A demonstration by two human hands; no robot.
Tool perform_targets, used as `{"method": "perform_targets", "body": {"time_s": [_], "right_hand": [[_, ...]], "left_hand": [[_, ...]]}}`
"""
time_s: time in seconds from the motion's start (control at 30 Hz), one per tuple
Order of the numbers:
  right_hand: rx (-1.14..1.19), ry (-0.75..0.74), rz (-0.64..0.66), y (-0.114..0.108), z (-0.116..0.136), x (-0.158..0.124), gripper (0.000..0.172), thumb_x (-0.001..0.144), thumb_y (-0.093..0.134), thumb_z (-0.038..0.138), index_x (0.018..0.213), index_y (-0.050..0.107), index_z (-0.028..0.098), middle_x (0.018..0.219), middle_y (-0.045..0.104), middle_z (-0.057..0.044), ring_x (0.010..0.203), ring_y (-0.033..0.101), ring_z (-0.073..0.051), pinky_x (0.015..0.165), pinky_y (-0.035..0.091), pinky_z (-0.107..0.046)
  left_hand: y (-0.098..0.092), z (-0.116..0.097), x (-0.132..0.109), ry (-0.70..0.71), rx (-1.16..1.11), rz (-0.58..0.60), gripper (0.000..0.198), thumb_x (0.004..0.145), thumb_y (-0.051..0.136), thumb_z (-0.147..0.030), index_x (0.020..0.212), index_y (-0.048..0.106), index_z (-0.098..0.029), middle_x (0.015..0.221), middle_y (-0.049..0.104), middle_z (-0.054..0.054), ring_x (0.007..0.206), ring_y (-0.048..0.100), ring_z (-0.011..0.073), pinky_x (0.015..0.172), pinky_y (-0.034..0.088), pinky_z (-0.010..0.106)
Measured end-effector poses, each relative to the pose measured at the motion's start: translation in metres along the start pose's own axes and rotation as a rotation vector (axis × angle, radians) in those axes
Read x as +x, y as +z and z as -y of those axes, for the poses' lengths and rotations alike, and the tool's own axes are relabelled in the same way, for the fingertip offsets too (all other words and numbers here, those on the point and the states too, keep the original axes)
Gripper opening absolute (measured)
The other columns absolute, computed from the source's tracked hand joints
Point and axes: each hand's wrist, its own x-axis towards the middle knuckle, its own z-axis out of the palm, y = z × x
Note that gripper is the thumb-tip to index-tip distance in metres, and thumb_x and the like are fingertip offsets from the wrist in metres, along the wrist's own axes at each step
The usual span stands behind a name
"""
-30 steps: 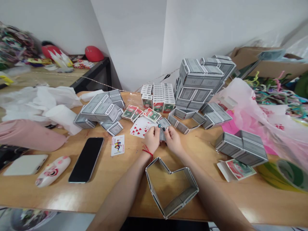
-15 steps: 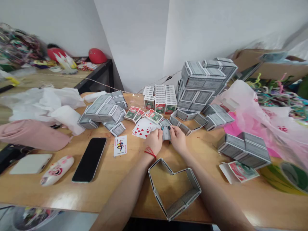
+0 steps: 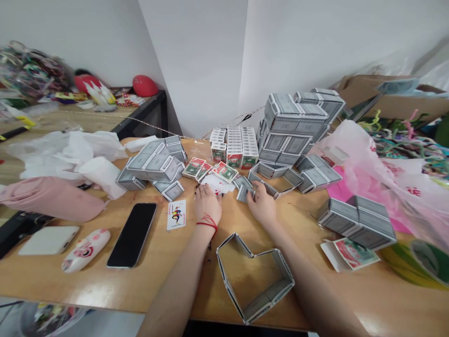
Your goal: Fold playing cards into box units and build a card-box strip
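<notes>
My left hand (image 3: 207, 206) lies palm down at the near edge of a loose spread of face-up playing cards (image 3: 224, 187), fingers apart and fingertips touching the cards. At the right of that spread, my right hand (image 3: 261, 203) pinches the edge of a folded grey-backed playing card (image 3: 242, 193) between thumb and fingers. A heart-shaped ring of joined grey cards (image 3: 268, 297) stands on its edge between my forearms. Just left of my left hand is a joker card (image 3: 176, 215), face up.
Card boxes (image 3: 234, 146) stand in rows at the back. Stacked grey card blocks (image 3: 296, 121) rise behind my right hand, beside an open card frame (image 3: 291, 179). Another card structure (image 3: 152, 161) sits left. A phone (image 3: 132, 235) and a roll of tape (image 3: 416, 262) flank the work.
My left hand has let go of the grey card and moved left onto the face-up cards. My right hand has shifted slightly right, still at the grey card.
</notes>
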Motion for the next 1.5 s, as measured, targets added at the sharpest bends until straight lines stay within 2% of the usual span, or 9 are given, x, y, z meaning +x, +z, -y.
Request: {"method": "perform_targets", "body": {"time_s": [0.23, 0.37, 0.5, 0.7, 0.83, 0.97, 1.07, 1.33, 1.5], "right_hand": [[0.199, -0.030, -0.019, 0.002, -0.005, -0.002, 0.031, 0.079, 0.042, 0.033, 0.104, 0.054, 0.018, 0.043, 0.038, 0.009, 0.040, 0.039, -0.010, 0.047, 0.030, -0.022], [0.290, -0.066, -0.011, 0.004, -0.010, 0.000, 0.030, 0.080, 0.041, 0.034, 0.098, 0.058, 0.017, 0.042, 0.033, 0.009, 0.039, 0.033, -0.009, 0.046, 0.029, -0.022], [0.337, -0.085, -0.012, 0.006, -0.011, 0.000, 0.029, 0.080, 0.042, 0.035, 0.093, 0.061, 0.017, 0.042, 0.031, 0.009, 0.040, 0.032, -0.009, 0.045, 0.028, -0.021], [0.601, -0.028, 0.230, 0.001, -0.004, -0.003, 0.045, 0.082, 0.041, 0.047, 0.113, 0.052, 0.017, 0.046, 0.049, 0.006, 0.039, 0.043, -0.010, 0.040, 0.033, -0.020], [0.782, 0.013, 0.426, -0.002, -0.001, -0.003, 0.056, 0.082, 0.036, 0.056, 0.115, 0.052, 0.015, 0.050, 0.055, 0.002, 0.037, 0.048, -0.011, 0.037, 0.035, -0.021], [0.774, 0.023, 0.338, 0.000, -0.004, 0.003, 0.051, 0.078, 0.042, 0.058, 0.088, 0.067, 0.013, 0.057, 0.061, -0.002, 0.056, 0.058, -0.016, 0.052, 0.045, -0.026], [0.754, 0.025, 0.244, 0.003, -0.006, 0.006, 0.042, 0.074, 0.052, 0.053, 0.079, 0.068, 0.014, 0.071, 0.065, -0.005, 0.070, 0.060, -0.018, 0.063, 0.047, -0.028], [0.807, 0.108, 0.192, 0.012, -0.010, 0.007, 0.036, 0.070, 0.058, 0.042, 0.092, 0.063, 0.014, 0.070, 0.063, -0.004, 0.050, 0.049, -0.011, 0.046, 0.041, -0.023], [0.852, 0.118, 0.107, 0.018, -0.012, 0.008, 0.036, 0.068, 0.060, 0.039, 0.096, 0.056, 0.017, 0.083, 0.063, -0.006, 0.053, 0.050, -0.010, 0.045, 0.041, -0.022]], "left_hand": [[-0.004, 0.000, 0.004, 0.072, 0.004, 0.020, 0.044, 0.082, 0.047, -0.033, 0.108, 0.050, 0.001, 0.113, 0.053, 0.025, 0.113, 0.047, 0.0292, 0.095, 0.037, 0.039], [-0.014, -0.005, 0.004, 0.059, -0.021, 0.020, 0.034, 0.088, 0.029, -0.022, 0.085, 0.059, -0.007, 0.086, 0.063, 0.017, 0.089, 0.060, 0.0239, 0.075, 0.045, 0.034], [-0.018, -0.003, 0.004, -0.031, -0.052, -0.056, 0.034, 0.089, 0.028, -0.023, 0.084, 0.059, -0.009, 0.075, 0.064, 0.014, 0.067, 0.062, 0.0211, 0.058, 0.044, 0.029], [-0.009, -0.008, -0.006, 0.274, -0.326, -0.348, 0.024, 0.088, 0.037, -0.021, 0.096, 0.058, -0.015, 0.080, 0.067, 0.010, 0.074, 0.063, 0.0170, 0.067, 0.047, 0.027], [-0.004, -0.023, -0.018, 0.570, -0.513, -0.221, 0.021, 0.087, 0.039, -0.019, 0.097, 0.058, -0.018, 0.092, 0.068, 0.005, 0.083, 0.063, 0.0138, 0.075, 0.050, 0.026], [-0.004, -0.029, -0.020, 0.768, -0.632, -0.085, 0.017, 0.085, 0.046, -0.021, 0.093, 0.061, -0.022, 0.100, 0.067, 0.001, 0.099, 0.060, 0.0124, 0.089, 0.048, 0.028], [-0.004, -0.026, -0.017, 0.760, -0.662, -0.011, 0.017, 0.084, 0.048, -0.023, 0.090, 0.063, -0.021, 0.100, 0.067, 0.002, 0.101, 0.059, 0.0125, 0.093, 0.047, 0.030], [-0.015, -0.011, -0.003, 0.521, -0.501, 0.019, 0.015, 0.080, 0.051, -0.024, 0.088, 0.063, -0.022, 0.102, 0.064, 0.005, 0.103, 0.055, 0.0170, 0.094, 0.043, 0.037], [-0.013, 0.000, -0.001, 0.300, -0.179, 0.051, 0.061, 0.058, 0.071, -0.045, 0.109, 0.054, -0.018, 0.127, 0.046, 0.013, 0.120, 0.037, 0.0315, 0.100, 0.030, 0.049]]}}
